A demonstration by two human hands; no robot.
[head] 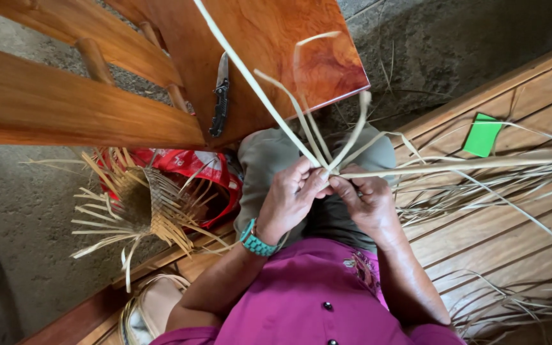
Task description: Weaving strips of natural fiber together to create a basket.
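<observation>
Under the head cam, largest first: slatted wooden surface (512, 211), running lower left to upper right, person seated on it w/ lap at centre. Wooden chair (97, 96), polished red-brown, upper left; its seat corner reaches over the knees. Concrete floor (20, 211), grey, left side & top right. Loose pile of pale dried leaf strips (480, 185) spread across the surface at right. Part-woven basket (138, 204), strip ends splayed outward, on floor at left, just in front of a red plastic bag (193, 166). Left hand (292, 195) w/ teal wristwatch (255, 241), fingers closed, pinching a cluster of strips (327, 147) where they cross; strips fan upward & rightward from the grip. Right hand (365, 201), also clenched on the same cluster, touching left hand above the lap. Folding knife (220, 96), dark handle, blade open, lying on chair seat. Green card (482, 135), small, flat on surface, upper right, apart from the hands.
</observation>
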